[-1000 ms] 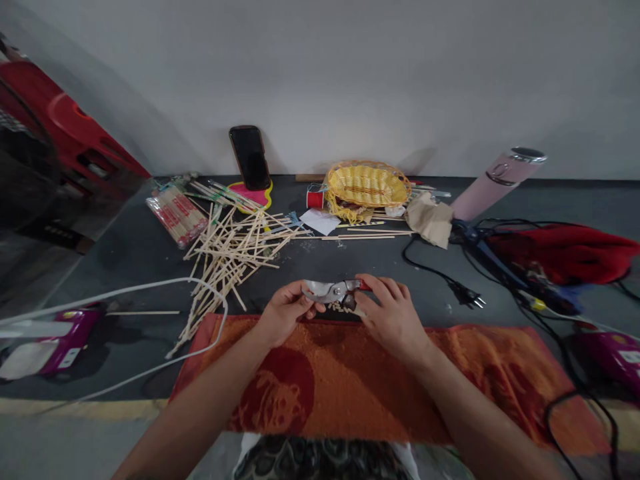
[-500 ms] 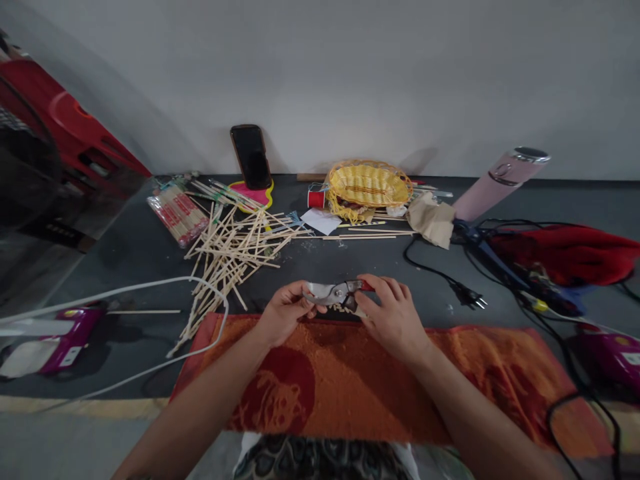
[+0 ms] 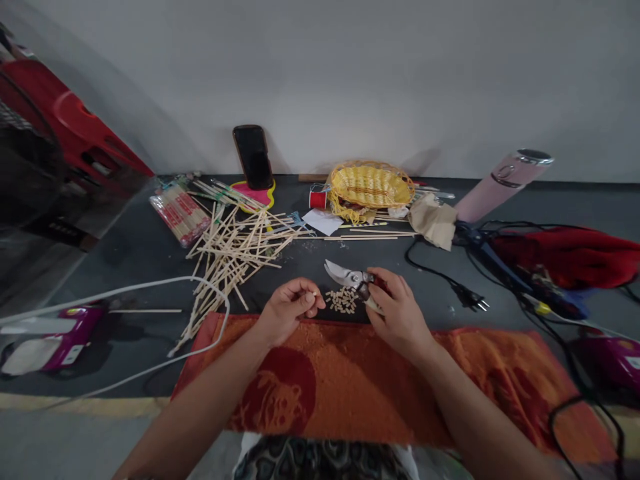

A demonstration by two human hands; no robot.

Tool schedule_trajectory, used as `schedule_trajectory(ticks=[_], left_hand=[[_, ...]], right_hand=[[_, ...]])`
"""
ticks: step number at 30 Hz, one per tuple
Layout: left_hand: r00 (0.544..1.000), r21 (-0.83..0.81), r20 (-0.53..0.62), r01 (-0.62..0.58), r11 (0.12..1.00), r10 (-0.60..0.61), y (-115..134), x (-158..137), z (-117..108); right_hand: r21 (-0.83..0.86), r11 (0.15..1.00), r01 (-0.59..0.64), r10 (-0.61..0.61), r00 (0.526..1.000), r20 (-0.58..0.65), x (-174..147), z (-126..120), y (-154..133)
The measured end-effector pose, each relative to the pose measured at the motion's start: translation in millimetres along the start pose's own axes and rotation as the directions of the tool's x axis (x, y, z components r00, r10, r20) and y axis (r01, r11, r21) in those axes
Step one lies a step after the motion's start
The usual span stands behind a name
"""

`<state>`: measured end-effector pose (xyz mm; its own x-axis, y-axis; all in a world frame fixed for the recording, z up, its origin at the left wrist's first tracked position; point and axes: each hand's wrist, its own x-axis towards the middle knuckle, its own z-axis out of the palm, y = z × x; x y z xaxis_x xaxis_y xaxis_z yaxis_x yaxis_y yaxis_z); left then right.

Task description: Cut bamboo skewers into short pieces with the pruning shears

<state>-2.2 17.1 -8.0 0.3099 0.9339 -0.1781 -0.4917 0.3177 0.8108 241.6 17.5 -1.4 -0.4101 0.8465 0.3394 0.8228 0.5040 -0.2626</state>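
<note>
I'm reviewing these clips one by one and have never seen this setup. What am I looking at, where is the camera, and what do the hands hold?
There is no machine: a person works with bare hands, filmed by one camera worn on the head, looking forward and down. The right hand grips pruning shears, blades pointing left. The left hand pinches a small cut wooden piece. Between them lies a little pile of cut pieces on the dark tabletop. Nearer the person is an orange towel; behind are loose bamboo sticks, a yellow basket and a phone.
</note>
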Motion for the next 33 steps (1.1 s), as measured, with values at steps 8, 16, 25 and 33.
schedule_trajectory(ticks=[8,16,25,33], left_hand=[[1.0,-0.011,-0.021,-0.013,1.0,0.012,-6,2,-4],[0.999,0.12,-0.015,-0.038,0.992,0.04,-9,3,-8],[0.999,0.206,-0.029,-0.032,0.978,0.038,-7,2,-7],[0.998,0.226,-0.062,0.017,0.974,-0.003,-6,3,-7]], right_hand=[[-0.072,0.995,0.073,-0.07,0.996,0.049,1,-10,-9],[-0.115,0.99,0.078,-0.067,0.993,0.1,1,-11,-9],[-0.155,0.983,0.094,-0.066,0.982,0.177,4,-18,-11],[-0.173,0.979,0.11,-0.068,0.97,0.232,4,-22,-12]])
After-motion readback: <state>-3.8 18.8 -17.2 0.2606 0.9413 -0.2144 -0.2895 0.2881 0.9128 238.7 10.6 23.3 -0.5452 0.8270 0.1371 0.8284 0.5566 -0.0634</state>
